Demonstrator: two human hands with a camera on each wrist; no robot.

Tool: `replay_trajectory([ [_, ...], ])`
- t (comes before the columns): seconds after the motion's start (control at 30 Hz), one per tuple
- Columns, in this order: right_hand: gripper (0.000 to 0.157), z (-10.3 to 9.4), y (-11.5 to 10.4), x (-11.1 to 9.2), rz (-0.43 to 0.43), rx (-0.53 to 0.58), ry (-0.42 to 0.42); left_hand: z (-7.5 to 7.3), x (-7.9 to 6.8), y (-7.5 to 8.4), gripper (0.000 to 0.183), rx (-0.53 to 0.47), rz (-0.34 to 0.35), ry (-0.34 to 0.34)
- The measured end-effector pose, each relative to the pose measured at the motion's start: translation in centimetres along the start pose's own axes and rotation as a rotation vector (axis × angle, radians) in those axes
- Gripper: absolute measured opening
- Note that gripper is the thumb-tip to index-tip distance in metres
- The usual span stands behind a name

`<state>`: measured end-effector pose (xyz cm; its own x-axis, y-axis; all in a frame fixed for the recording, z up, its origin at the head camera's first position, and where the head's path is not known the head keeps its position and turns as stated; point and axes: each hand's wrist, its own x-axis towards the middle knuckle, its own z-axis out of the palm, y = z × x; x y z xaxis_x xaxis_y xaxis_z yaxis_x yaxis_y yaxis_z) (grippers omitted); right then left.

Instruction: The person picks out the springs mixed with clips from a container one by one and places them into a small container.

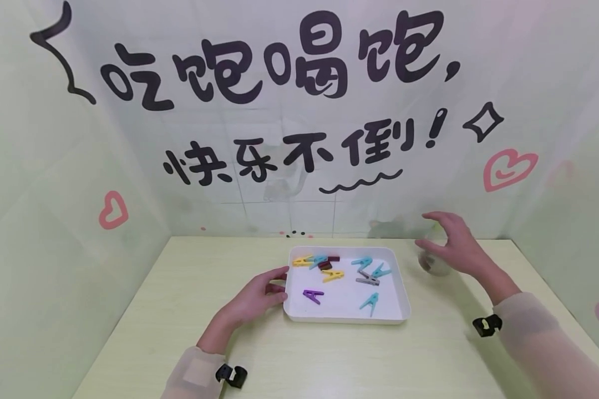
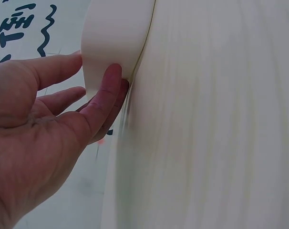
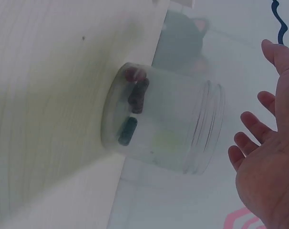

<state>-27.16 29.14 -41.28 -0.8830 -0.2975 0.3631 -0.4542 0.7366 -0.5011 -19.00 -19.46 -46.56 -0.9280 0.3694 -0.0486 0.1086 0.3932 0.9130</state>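
Note:
A white shallow tray (image 1: 346,320) lies on the table, and my left hand (image 1: 253,298) touches its left wall. In the left wrist view the fingers of that hand (image 2: 44,129) are extended against the tray wall (image 2: 116,33). Inside the tray lie a purple clothespin (image 1: 313,296), yellow clothespins (image 1: 333,275), several teal clothespins (image 1: 370,303), a grey clothespin (image 1: 367,280) and small dark red pieces (image 1: 325,266). My right hand (image 1: 460,244) is spread beside the top of a clear jar (image 3: 173,124), apart from it. Several small dark pieces (image 3: 139,98) sit at the jar's bottom.
The pale wooden table (image 1: 329,360) ends at a wall sheet (image 1: 279,210) with large black lettering behind the tray. Similar sheets close off the left and right sides. The jar stands to the right of the tray, near the back edge.

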Motion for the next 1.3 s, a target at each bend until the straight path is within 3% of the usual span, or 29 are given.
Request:
replay_trajectory([
  [0.33,0.059,1.5,-2.7,1.9,-0.044,-0.010,-0.079,0.0,-0.1,-0.2,0.063,-0.012,0.000,-0.012],
  [0.7,0.048,3.6,-5.2,3.8,-0.149,-0.032,-0.158,0.1,0.0,-0.2,0.062,0.008,-0.007,-0.001],
  [1.07,0.043,5.4,-7.0,5.7,-0.100,-0.027,-0.301,0.1,0.1,-0.2,0.062,0.003,-0.007,-0.006],
  [1.3,0.040,6.6,-7.7,6.7,-0.209,-0.077,-0.343,0.0,0.1,-0.1,0.062,0.000,-0.015,-0.007],
])
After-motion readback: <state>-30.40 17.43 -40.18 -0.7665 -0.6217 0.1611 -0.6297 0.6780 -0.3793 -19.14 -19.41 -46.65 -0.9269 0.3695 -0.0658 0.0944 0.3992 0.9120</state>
